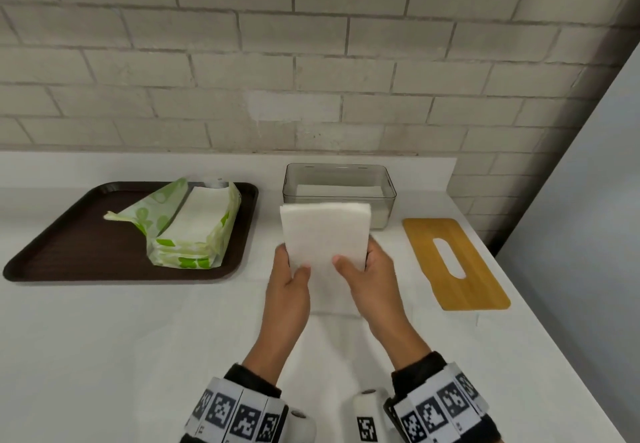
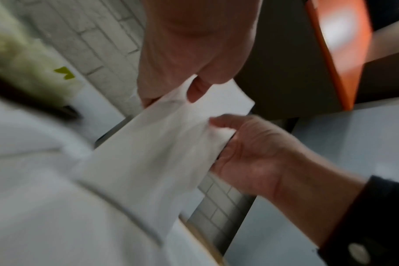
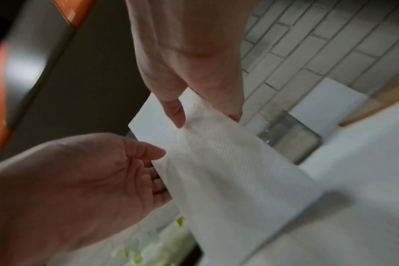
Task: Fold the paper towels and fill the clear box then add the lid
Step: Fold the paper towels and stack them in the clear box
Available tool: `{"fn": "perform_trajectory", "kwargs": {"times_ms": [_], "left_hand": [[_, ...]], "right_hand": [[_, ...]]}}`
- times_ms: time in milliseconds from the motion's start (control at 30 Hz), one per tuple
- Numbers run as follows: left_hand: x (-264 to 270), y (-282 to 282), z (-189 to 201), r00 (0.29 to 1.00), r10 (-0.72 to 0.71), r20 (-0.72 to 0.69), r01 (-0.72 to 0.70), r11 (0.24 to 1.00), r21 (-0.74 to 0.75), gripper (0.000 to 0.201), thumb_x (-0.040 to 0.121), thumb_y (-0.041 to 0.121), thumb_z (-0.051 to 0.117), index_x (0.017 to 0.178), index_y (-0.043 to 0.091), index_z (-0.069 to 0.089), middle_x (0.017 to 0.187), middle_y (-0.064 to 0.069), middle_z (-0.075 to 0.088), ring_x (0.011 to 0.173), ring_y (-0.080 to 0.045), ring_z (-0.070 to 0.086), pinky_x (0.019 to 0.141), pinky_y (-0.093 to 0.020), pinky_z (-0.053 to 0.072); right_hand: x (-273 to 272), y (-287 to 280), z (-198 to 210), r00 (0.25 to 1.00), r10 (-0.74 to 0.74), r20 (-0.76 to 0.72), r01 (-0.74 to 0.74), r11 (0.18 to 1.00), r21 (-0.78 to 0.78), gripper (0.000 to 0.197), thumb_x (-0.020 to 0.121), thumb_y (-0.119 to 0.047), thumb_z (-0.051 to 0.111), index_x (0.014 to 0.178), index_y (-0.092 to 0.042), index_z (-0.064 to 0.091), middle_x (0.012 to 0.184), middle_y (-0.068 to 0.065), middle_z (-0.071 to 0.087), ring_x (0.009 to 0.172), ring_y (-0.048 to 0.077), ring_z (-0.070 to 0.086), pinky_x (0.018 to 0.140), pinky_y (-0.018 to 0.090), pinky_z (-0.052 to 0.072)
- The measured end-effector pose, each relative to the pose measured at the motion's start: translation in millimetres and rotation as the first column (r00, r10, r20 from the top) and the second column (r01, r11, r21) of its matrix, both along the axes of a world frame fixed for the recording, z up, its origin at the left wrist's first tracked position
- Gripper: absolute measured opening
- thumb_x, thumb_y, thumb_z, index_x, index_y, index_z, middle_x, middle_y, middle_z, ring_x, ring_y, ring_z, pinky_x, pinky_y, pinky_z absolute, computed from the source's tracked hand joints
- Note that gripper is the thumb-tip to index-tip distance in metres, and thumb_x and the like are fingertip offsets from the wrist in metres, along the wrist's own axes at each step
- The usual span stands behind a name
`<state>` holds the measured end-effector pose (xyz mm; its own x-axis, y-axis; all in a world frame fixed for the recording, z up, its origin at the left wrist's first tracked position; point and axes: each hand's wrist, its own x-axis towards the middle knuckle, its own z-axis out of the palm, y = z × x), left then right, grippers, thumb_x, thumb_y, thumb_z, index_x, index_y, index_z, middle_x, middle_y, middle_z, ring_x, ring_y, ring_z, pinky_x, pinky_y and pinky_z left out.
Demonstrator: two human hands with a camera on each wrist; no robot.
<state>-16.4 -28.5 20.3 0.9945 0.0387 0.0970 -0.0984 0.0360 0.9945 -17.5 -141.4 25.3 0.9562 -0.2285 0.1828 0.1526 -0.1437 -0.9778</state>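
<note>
Both hands, left hand [image 1: 289, 278] and right hand [image 1: 372, 274], pinch a white, apparently folded paper towel [image 1: 325, 234] upright.

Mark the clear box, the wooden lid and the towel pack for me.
clear box [image 1: 390, 189], head view, right rim.
wooden lid [image 1: 479, 286], head view, solid near end.
towel pack [image 1: 180, 262], head view, green-printed front.

The light was soft and even; both wrist pictures were blurred, the head picture bent at 3 o'clock.
</note>
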Motion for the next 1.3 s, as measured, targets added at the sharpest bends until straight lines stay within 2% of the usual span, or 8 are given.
{"fn": "perform_trajectory", "kwargs": {"times_ms": [300, 367, 500, 600, 867, 1033, 1200, 1300], "left_hand": [[16.2, 5.4, -20.9, 0.982, -0.156, -0.103, 0.184, 0.901, 0.393, 0.033, 0.093, -0.002, 0.038, 0.116, 0.022, 0.043, 0.116, 0.003, 0.055, 0.099, -0.008, 0.054, 0.077, -0.012, 0.041], [24.0, 11.5, -28.5, 0.936, -0.347, -0.063, 0.292, 0.662, 0.690, 0.039, 0.091, -0.002, 0.045, 0.123, 0.021, 0.046, 0.127, 0.002, 0.052, 0.114, -0.011, 0.049, 0.088, -0.011, 0.032], [36.3, 8.7, -37.8, 0.587, -0.751, -0.301, 0.426, -0.030, 0.904, 0.057, 0.087, 0.016, 0.064, 0.139, 0.024, 0.042, 0.142, 0.004, 0.042, 0.129, -0.014, 0.034, 0.107, -0.021, 0.024], [46.5, -1.2, -38.9, 0.445, -0.795, -0.412, 0.366, -0.258, 0.894, 0.070, 0.077, 0.023, 0.074, 0.139, 0.024, 0.042, 0.138, 0.001, 0.042, 0.123, -0.019, 0.034, 0.105, -0.030, 0.028], [57.8, -11.4, -39.2, 0.361, -0.808, -0.466, 0.454, -0.284, 0.845, 0.034, 0.070, 0.014, 0.077, 0.097, 0.011, 0.056, 0.107, 0.000, 0.047, 0.094, -0.007, 0.027, 0.078, -0.026, 0.036], [58.9, -17.3, -37.6, 0.345, -0.817, -0.462, 0.390, -0.323, 0.862, 0.044, 0.070, 0.018, 0.078, 0.105, 0.016, 0.052, 0.092, 0.005, 0.048, 0.088, -0.011, 0.030, 0.074, -0.026, 0.030], [59.7, -22.6, -38.4, 0.338, -0.776, -0.532, 0.278, -0.458, 0.844, 0.037, 0.076, 0.027, 0.074, 0.110, 0.017, 0.061, 0.108, -0.002, 0.052, 0.103, -0.019, 0.035, 0.084, -0.025, 0.029], [61.1, -22.3, -26.2, 0.377, -0.760, -0.529, 0.424, -0.367, 0.828, 0.029, 0.080, 0.027, 0.071, 0.105, 0.015, 0.064, 0.110, -0.003, 0.054, 0.104, -0.020, 0.043, 0.091, -0.033, 0.040]], "right_hand": [[10.3, -21.3, -1.8, 0.987, -0.083, -0.138, 0.072, 0.994, -0.081, 0.026, 0.089, -0.006, 0.056, 0.107, -0.023, 0.057, 0.101, -0.004, 0.063, 0.095, 0.014, 0.059, 0.079, 0.024, 0.049], [13.4, -40.0, 10.6, 0.981, -0.137, -0.133, 0.124, 0.987, -0.101, 0.030, 0.089, -0.006, 0.057, 0.118, -0.014, 0.057, 0.107, 0.001, 0.061, 0.097, 0.017, 0.057, 0.079, 0.027, 0.049], [14.2, -83.2, 28.5, 0.956, -0.278, -0.095, 0.271, 0.959, -0.084, 0.033, 0.088, -0.005, 0.058, 0.121, -0.008, 0.057, 0.110, 0.004, 0.063, 0.098, 0.021, 0.059, 0.082, 0.031, 0.048], [6.9, -109.4, 36.7, 0.929, -0.359, -0.092, 0.353, 0.933, -0.074, 0.033, 0.089, -0.007, 0.057, 0.121, -0.012, 0.056, 0.108, -0.001, 0.060, 0.099, 0.020, 0.056, 0.088, 0.035, 0.045], [-11.4, -156.2, 22.0, 0.875, -0.458, -0.158, 0.469, 0.883, 0.038, 0.033, 0.088, -0.007, 0.058, 0.121, -0.012, 0.057, 0.116, 0.003, 0.063, 0.105, 0.023, 0.057, 0.084, 0.033, 0.043], [-8.4, -165.3, 20.2, 0.883, -0.437, -0.171, 0.451, 0.890, 0.058, 0.030, 0.088, -0.005, 0.057, 0.116, -0.015, 0.059, 0.110, 0.000, 0.064, 0.104, 0.022, 0.059, 0.085, 0.033, 0.043], [6.0, -173.2, 22.8, 0.901, -0.387, -0.194, 0.407, 0.911, 0.070, 0.030, 0.088, -0.004, 0.057, 0.115, -0.017, 0.057, 0.115, 0.001, 0.062, 0.109, 0.025, 0.056, 0.098, 0.042, 0.044], [14.7, -176.5, 27.5, 0.913, -0.348, -0.213, 0.369, 0.927, 0.067, 0.035, 0.085, 0.007, 0.053, 0.114, -0.013, 0.057, 0.110, 0.000, 0.063, 0.107, 0.024, 0.056, 0.094, 0.038, 0.044]]}}
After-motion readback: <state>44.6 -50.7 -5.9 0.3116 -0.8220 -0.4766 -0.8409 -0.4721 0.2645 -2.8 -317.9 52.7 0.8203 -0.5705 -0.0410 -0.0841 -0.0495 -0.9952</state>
